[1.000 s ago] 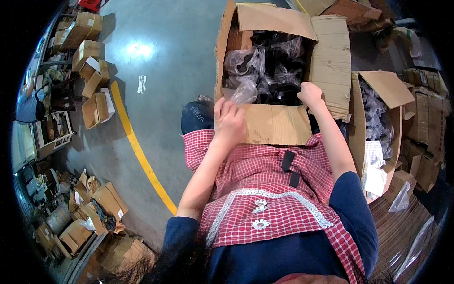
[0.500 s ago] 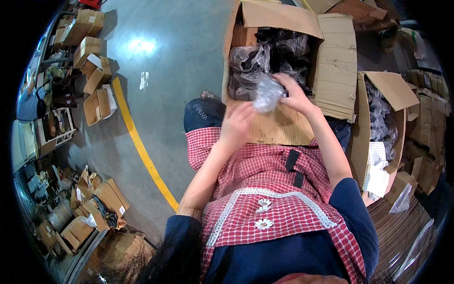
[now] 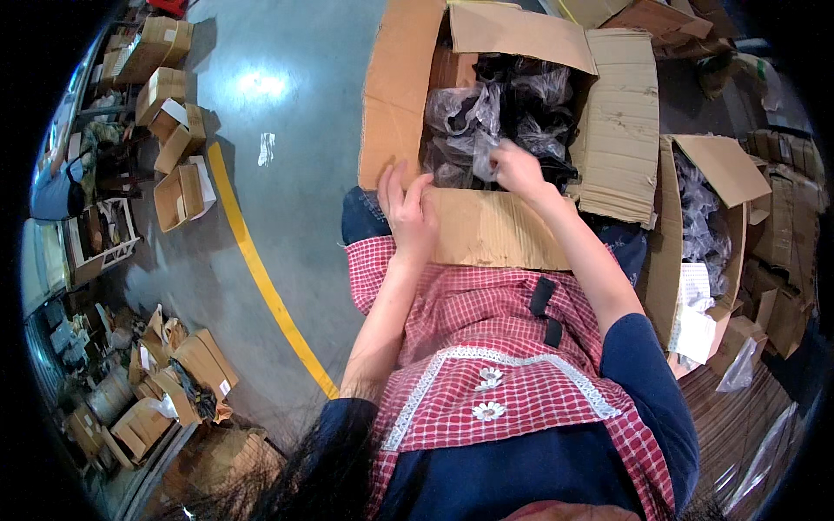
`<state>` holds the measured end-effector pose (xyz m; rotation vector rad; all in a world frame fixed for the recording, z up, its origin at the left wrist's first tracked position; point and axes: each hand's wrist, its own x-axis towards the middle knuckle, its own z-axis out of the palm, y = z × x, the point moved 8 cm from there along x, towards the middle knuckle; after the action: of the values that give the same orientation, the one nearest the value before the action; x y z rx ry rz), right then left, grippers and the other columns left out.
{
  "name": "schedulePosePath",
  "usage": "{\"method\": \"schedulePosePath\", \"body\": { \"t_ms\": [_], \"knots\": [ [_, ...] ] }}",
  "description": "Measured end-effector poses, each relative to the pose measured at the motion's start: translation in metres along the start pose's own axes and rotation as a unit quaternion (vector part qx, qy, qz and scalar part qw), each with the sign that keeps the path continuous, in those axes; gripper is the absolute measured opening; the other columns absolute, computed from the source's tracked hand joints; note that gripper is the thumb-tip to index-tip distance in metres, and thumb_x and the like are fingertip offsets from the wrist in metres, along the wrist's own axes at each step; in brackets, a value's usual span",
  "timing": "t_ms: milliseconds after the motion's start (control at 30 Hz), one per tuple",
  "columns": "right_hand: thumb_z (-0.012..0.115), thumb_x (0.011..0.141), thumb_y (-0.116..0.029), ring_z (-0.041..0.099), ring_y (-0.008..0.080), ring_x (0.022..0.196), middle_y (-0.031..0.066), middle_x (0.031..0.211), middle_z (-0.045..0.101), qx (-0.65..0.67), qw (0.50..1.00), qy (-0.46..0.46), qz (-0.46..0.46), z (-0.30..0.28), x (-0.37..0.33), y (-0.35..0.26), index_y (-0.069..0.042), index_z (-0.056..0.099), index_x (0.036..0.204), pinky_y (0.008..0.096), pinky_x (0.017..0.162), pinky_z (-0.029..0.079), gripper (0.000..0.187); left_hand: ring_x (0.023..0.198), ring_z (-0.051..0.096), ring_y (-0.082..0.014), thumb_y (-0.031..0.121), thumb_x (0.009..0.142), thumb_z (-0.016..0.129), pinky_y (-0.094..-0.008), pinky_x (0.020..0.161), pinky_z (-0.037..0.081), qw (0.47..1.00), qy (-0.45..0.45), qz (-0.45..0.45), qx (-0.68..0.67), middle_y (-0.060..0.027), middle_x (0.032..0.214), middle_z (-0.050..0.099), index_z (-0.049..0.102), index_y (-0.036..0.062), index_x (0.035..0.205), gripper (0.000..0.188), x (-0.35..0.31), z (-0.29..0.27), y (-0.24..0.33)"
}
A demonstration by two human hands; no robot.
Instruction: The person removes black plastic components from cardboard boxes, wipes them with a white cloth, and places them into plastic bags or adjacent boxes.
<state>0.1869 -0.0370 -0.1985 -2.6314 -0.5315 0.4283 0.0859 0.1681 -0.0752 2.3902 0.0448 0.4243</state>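
An open cardboard box (image 3: 508,230) stands before my knees, filled with dark items in clear plastic bags (image 3: 460,108). My right hand (image 3: 519,169) reaches over its near flap into the box, the fingers closed on a clear plastic bag (image 3: 485,156) with a dark item inside. What lies under those fingers is partly hidden. On the left, my left hand (image 3: 408,213) rests against the lower end of the left flap (image 3: 401,95), fingers apart and holding nothing. The right flap (image 3: 618,126) hangs outward.
At the right stands a second open carton (image 3: 665,260) with plastic-wrapped items and white paper. Several small open boxes (image 3: 178,198) line the left side, beyond a yellow floor line (image 3: 252,260). More cartons (image 3: 204,360) are piled at the lower left.
The plastic-wrapped item has gone from between my hands down into the box with my right hand. My left hand moved left to the left flap, which now leans farther outward.
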Motion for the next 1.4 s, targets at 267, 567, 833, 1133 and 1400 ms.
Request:
{"method": "schedulePosePath", "body": {
  "t_ms": [267,567,833,1133,1400],
  "knots": [
    [0.056,0.078,-0.017,0.068,0.0363,0.096,0.0210,0.102,0.070,-0.035,0.959,-0.271,0.071,0.036,0.064,-0.025,-0.008,0.073,0.101,0.0440,0.082,0.054,0.029,0.127,0.045,-0.0330,-0.002,0.075,0.065,-0.0463,0.104,0.034,1.000,-0.010,0.013,-0.018,-0.0083,0.125,0.058,0.070,0.0129,0.096,0.027,-0.002,0.011,-0.008],
    [0.064,0.080,-0.027,0.067,0.0404,0.096,0.0252,0.109,0.065,-0.078,0.960,0.101,0.248,-0.030,0.101,0.072,0.002,0.064,0.102,0.0472,0.082,0.055,0.036,0.127,0.044,-0.0344,0.002,0.080,0.065,-0.0456,0.108,0.031,0.998,0.009,-0.043,-0.040,-0.0121,0.125,0.058,0.057,0.0054,0.124,0.045,0.004,0.009,-0.014],
    [0.072,0.081,-0.042,0.066,0.0392,0.100,0.0238,0.104,0.069,0.033,0.942,0.039,0.332,0.005,0.093,0.121,0.000,0.069,0.099,0.0470,0.084,0.054,0.046,0.129,0.043,-0.0342,0.006,0.085,0.064,-0.0473,0.108,0.029,0.995,-0.031,-0.086,-0.028,-0.0142,0.127,0.056,0.054,0.0039,0.127,0.043,0.006,0.014,-0.022],
    [0.069,0.084,-0.046,0.068,0.0384,0.095,0.0216,0.101,0.070,-0.075,0.947,0.087,0.301,-0.007,0.103,0.109,0.001,0.067,0.096,0.0489,0.081,0.055,0.048,0.130,0.039,-0.0319,0.009,0.088,0.062,-0.0459,0.109,0.027,0.990,0.000,-0.127,-0.059,-0.0140,0.131,0.054,0.052,0.0017,0.129,0.043,0.005,0.011,-0.031],
    [0.068,0.081,-0.031,0.067,0.0360,0.099,0.0191,0.105,0.070,-0.049,0.954,0.050,0.291,-0.018,0.130,0.123,-0.006,0.071,0.104,0.0463,0.084,0.054,0.034,0.128,0.043,-0.0318,0.005,0.085,0.062,-0.0455,0.108,0.029,0.993,-0.022,-0.107,-0.052,-0.0111,0.126,0.059,0.059,0.0061,0.120,0.036,0.007,0.016,-0.025]
  ]
}}
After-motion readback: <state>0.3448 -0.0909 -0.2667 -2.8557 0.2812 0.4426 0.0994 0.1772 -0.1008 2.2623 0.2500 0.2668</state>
